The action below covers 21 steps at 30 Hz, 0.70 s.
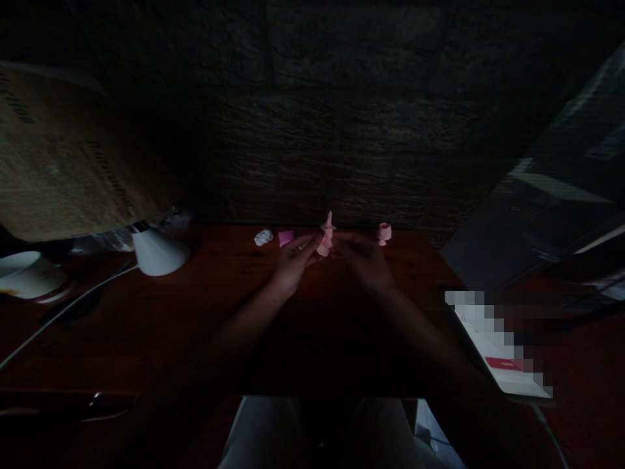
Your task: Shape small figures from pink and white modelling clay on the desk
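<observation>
In the head view, a pale pink clay piece (325, 245) with a wide brim and a pointed top stands upright between my two hands. My left hand (291, 264), with a ring on one finger, is closed around its lower left side. From the other side my right hand (366, 259) presses its fingertips against the piece; shadow hides part of them. Beyond my right hand stands a small pink goblet-shaped clay piece (385, 233). Behind my left hand lie a flat bright pink square (285, 238) and a crumpled white lump (263, 237).
A white conical lamp base (159, 253) and a white paper cup (30, 275) stand left on the wooden table (195, 312), with a cable between. A brown paper bag (73, 156) looms above. The brick wall (312, 130) rises behind; a white box-like object (493, 352) lies right.
</observation>
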### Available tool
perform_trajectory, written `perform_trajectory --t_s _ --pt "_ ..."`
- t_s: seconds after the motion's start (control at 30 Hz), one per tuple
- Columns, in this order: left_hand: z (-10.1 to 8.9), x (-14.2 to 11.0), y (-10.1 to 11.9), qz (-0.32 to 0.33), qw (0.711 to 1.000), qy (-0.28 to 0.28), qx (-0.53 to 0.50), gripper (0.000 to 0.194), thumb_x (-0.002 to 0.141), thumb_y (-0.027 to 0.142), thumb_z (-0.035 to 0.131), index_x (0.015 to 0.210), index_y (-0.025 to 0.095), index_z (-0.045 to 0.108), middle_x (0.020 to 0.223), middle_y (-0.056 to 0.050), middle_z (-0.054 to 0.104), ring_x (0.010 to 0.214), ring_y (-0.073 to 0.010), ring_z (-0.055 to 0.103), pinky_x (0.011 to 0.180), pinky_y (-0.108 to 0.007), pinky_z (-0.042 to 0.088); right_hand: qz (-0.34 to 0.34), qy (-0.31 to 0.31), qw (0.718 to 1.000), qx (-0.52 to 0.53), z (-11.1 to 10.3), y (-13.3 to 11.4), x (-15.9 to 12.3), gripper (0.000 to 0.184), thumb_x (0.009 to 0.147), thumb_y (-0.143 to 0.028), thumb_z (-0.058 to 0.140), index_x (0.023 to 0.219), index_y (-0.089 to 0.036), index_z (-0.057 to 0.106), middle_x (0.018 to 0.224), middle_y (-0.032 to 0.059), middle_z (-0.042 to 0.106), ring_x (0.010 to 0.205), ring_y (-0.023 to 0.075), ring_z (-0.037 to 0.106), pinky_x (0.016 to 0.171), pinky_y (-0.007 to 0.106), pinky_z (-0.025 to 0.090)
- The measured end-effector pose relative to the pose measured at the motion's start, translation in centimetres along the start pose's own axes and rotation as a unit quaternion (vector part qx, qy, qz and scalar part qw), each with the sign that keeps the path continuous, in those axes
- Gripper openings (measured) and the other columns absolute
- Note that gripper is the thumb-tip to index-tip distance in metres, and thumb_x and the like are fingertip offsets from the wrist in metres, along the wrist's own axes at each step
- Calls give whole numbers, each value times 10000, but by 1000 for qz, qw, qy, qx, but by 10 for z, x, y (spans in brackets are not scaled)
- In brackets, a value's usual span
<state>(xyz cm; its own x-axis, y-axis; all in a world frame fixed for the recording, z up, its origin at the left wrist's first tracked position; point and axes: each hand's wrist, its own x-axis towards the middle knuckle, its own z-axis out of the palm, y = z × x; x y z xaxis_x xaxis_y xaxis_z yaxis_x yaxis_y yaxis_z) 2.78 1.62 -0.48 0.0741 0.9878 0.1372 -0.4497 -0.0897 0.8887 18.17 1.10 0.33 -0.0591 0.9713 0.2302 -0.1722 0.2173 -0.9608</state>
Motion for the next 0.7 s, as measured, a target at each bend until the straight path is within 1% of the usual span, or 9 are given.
perform_trajectory --t_s 0.13,0.23,0.3,0.5,0.6,0.7 --pt "0 0 0 2 1000 4 2 341 611 415 904 841 193 787 894 -39 757 801 -144 677 736 -265 551 -3 6 1000 12 1 -3 -1 363 675 -497 837 905 -224 768 935 48 779 865 204 718 858 396 583" --pt "0 0 1 0 1000 9 2 342 604 399 906 853 194 793 913 -46 761 804 -148 681 741 -272 551 -2 7 1000 2 3 -6 -3 319 691 -479 827 878 -227 771 910 44 779 855 199 719 863 392 578" --pt "-1 1 0 -3 1000 11 4 332 616 396 898 855 189 793 897 -48 757 801 -153 683 746 -283 552 1 5 1000 -13 4 -8 -4 293 696 -451 824 883 -231 774 932 45 780 867 199 716 870 391 572" --pt "-2 1 -2 -6 1000 3 12 341 634 381 889 905 198 793 936 -54 754 852 -165 693 794 -308 540 -6 16 1000 -26 4 -4 -2 289 677 -422 827 871 -216 769 931 44 784 868 201 717 872 386 568" --pt "-2 1 0 -12 1000 0 14 328 640 389 885 891 198 798 916 -52 755 831 -160 685 774 -293 534 1 23 1000 -19 3 -2 -1 297 670 -412 827 876 -209 761 908 44 782 842 197 720 863 386 573" --pt "-1 1 2 -11 1000 -7 9 299 663 398 872 880 205 801 950 -52 759 829 -151 676 749 -270 532 -1 27 1000 -8 3 -2 -1 289 681 -405 822 883 -208 758 890 44 780 831 195 724 862 390 576"
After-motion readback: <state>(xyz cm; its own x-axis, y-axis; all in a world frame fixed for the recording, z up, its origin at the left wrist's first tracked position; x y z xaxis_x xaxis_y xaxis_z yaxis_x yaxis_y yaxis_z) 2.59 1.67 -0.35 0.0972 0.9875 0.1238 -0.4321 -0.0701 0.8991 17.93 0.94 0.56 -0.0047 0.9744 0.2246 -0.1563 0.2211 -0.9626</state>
